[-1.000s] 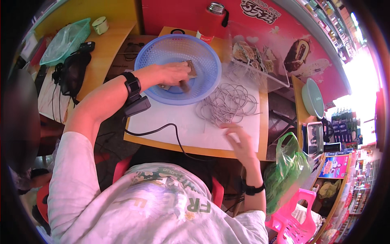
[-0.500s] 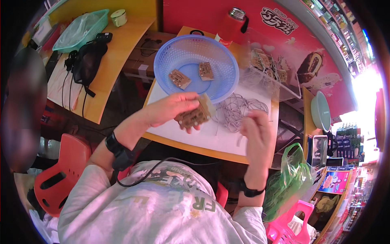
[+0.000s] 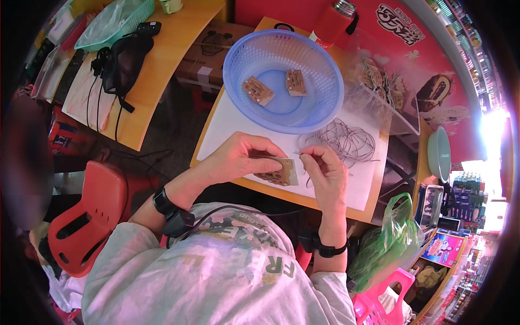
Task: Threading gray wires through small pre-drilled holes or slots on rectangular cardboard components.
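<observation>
In my left hand is a brown printed card with a pale clear edge, pinched between thumb and fingers above the table's near side. My right hand is closed in a pinch just right of that card. A thin grey cord seems to be between its fingertips, though most of it is hidden. Behind my right hand lies a loose tangle of grey cord on the white tabletop. The blue plastic basket beyond my hands holds two similar brown cards, a left one and a right one.
A clear plastic bin with more cards stands at the back right, near a red thermos. A green plastic bag hangs by the table's right side, above a pink stool. At left is a red chair.
My right hand has come in to the left, close beside the card. The card has turned and lowered slightly in my left hand. The whole view has shifted a little.
</observation>
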Tool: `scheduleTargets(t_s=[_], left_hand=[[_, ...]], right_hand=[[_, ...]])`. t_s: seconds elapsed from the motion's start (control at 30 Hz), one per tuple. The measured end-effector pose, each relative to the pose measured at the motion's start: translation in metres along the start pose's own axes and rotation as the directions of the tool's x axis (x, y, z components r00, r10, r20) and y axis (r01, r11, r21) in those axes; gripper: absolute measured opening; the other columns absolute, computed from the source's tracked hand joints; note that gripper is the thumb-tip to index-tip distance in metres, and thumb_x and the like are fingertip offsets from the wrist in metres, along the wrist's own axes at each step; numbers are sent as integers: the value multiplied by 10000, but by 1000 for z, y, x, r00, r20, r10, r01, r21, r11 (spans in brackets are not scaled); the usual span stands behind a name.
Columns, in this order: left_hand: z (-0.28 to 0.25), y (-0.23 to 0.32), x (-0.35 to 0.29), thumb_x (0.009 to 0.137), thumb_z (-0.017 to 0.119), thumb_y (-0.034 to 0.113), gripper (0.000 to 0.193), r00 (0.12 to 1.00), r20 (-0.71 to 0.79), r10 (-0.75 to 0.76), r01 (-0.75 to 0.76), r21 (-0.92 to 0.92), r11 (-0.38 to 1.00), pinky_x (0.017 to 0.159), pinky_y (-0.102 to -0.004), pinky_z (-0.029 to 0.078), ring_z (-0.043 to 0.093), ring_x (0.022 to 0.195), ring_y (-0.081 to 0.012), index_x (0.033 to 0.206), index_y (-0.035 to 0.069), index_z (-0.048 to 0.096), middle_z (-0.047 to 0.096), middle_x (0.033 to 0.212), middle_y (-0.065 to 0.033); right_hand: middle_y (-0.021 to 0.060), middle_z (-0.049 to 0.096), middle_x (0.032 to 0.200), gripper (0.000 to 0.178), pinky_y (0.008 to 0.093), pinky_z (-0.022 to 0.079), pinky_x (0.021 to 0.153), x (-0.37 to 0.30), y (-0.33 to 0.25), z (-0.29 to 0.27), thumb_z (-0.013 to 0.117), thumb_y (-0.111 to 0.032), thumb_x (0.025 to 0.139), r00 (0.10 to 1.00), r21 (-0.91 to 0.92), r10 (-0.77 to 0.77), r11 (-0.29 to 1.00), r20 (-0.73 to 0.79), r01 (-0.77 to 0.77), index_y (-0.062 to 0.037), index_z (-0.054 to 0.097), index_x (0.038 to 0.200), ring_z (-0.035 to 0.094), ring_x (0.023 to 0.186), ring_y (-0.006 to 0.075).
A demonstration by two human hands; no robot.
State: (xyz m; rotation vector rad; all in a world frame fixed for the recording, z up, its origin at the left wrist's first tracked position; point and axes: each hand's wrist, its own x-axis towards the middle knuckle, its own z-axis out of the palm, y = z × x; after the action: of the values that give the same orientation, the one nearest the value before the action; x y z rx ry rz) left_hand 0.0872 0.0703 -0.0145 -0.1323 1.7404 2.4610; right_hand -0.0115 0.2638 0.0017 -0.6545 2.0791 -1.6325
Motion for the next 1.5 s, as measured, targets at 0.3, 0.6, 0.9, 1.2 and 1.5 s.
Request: scheduleTargets(t_s=[0.3, 0.6, 0.9, 1.2, 1.5], left_hand=[[1, -2, 1, 787, 716, 26, 150, 943, 114, 312, -331, 409, 851, 754, -289, 463, 591, 845, -173, 934, 61, 715, 616, 876, -35], [0, 7, -2, 672, 774, 129, 257, 766, 331, 551, -559, 766, 318, 869, -371, 360, 507, 980, -197, 910, 222, 752, 593, 902, 70], [1, 5, 3, 667, 774, 149, 254, 739, 358, 570, -577, 774, 261, 870, -377, 354, 527, 957, -171, 903, 238, 750, 577, 882, 81], [5, -4, 4, 761, 716, 53, 181, 864, 305, 401, -503, 503, 702, 744, -310, 443, 561, 833, -199, 932, 102, 683, 553, 850, -33], [6, -16, 1, 832, 662, 34, 113, 968, 225, 110, -143, 134, 981, 725, -273, 462, 564, 821, -124, 936, 41, 618, 564, 909, -30]], right_hand=[[43, 605, 847, 76, 236, 445, 658, -8, -8, -11, 629, -56, 872, 982, -105, 21, 994, 186, -1, -15, 646, 934, 574, 759, 112], [35, 623, 836, 116, 333, 443, 742, -13, -19, -18, 701, -47, 781, 892, -337, -351, 835, 284, 435, -64, 652, 885, 589, 775, 213], [11, 601, 799, 147, 351, 425, 775, -9, -22, -24, 721, -75, 742, 806, -416, -449, 694, 387, 587, -89, 658, 874, 581, 776, 186], [13, 596, 811, 150, 356, 424, 791, -2, -19, -24, 705, -66, 743, 765, -394, -467, 665, 443, 634, -90, 657, 883, 580, 783, 186], [32, 612, 833, 106, 370, 423, 822, -1, -6, -18, 677, -73, 790, 818, -353, -402, 758, 411, 549, -74, 626, 883, 584, 798, 222]])
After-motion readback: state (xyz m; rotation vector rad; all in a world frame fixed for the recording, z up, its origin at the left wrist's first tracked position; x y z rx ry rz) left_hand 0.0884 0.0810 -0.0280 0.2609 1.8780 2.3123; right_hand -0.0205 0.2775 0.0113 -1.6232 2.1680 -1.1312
